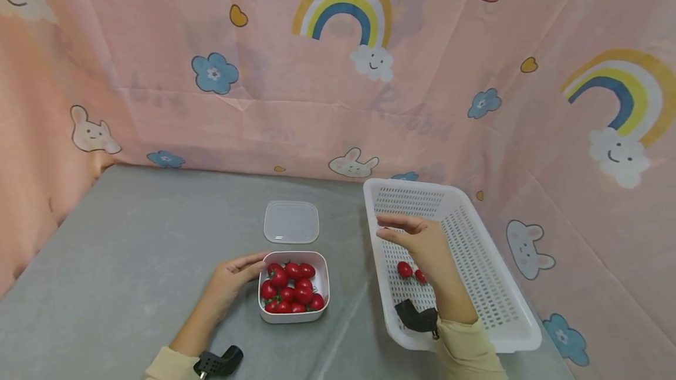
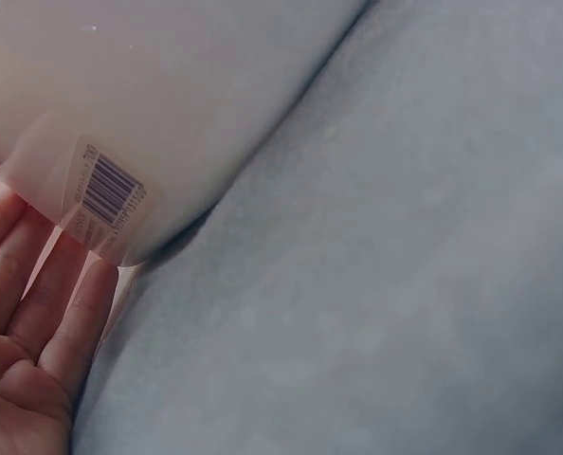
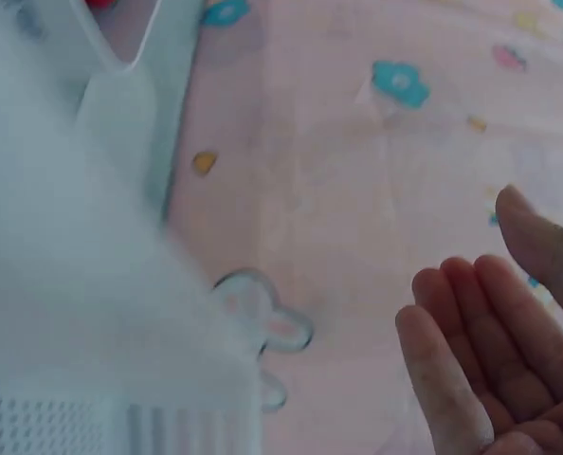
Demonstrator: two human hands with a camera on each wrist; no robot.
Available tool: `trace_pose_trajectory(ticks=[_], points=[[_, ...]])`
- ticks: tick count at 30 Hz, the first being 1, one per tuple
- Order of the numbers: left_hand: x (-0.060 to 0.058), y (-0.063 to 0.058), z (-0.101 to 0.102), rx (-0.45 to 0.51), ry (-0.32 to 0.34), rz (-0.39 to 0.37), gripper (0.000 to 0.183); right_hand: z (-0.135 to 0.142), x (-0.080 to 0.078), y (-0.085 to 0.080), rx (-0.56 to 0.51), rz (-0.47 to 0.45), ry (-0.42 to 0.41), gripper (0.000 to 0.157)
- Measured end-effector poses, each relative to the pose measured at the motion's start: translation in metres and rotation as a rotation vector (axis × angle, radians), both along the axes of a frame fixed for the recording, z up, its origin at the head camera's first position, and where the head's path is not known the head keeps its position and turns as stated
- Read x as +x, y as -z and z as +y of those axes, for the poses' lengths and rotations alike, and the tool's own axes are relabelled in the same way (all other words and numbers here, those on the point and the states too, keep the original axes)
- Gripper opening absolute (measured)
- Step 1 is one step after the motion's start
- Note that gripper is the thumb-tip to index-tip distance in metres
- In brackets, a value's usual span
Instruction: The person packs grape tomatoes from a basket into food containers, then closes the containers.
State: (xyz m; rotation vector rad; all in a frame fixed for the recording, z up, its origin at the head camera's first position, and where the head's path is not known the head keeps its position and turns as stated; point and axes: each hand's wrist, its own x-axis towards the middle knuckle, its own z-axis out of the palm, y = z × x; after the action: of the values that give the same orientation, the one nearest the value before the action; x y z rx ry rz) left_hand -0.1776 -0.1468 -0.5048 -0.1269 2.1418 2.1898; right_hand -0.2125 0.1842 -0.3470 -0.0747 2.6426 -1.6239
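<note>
A white square container full of cherry tomatoes stands on the grey cloth. My left hand rests against its left side with fairly straight fingers; the left wrist view shows the fingers at a wall with a barcode label. Over the white perforated basket hovers my right hand, thumb and fingers apart. Nothing shows between them in the right wrist view. Beneath this hand, a cherry tomato and another partly covered by the hand lie in the basket.
A translucent lid lies flat just behind the container. The grey cloth covers the table. A pink patterned curtain hangs along the back and sides, close to the basket's right edge.
</note>
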Motion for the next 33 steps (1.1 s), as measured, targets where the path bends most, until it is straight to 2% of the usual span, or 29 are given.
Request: trace_pose_trajectory(ticks=[5,9,17,21,24,33], points=[[0.001,0.001,0.001,0.001,-0.004,-0.009,0.039,0.032,-0.017,0.018,0.012,-0.015,-0.055,0.04],[0.001,0.001,0.001,0.003,-0.008,-0.013,0.039,0.059,-0.027,0.03,0.03,-0.081,-0.114,0.044],[0.0,0.001,0.002,0.002,0.005,0.008,0.039,0.103,-0.039,0.046,0.226,-0.211,-0.224,0.045],[0.0,0.001,0.002,0.003,0.0,0.01,0.039,0.115,-0.043,0.054,0.292,-0.23,-0.26,0.046],[0.0,0.001,0.002,-0.003,-0.005,0.007,0.039,0.121,-0.046,0.06,0.312,-0.255,-0.254,0.045],[0.0,-0.001,0.001,-0.012,0.002,0.008,0.039,0.131,-0.051,0.075,0.304,-0.37,-0.286,0.042]])
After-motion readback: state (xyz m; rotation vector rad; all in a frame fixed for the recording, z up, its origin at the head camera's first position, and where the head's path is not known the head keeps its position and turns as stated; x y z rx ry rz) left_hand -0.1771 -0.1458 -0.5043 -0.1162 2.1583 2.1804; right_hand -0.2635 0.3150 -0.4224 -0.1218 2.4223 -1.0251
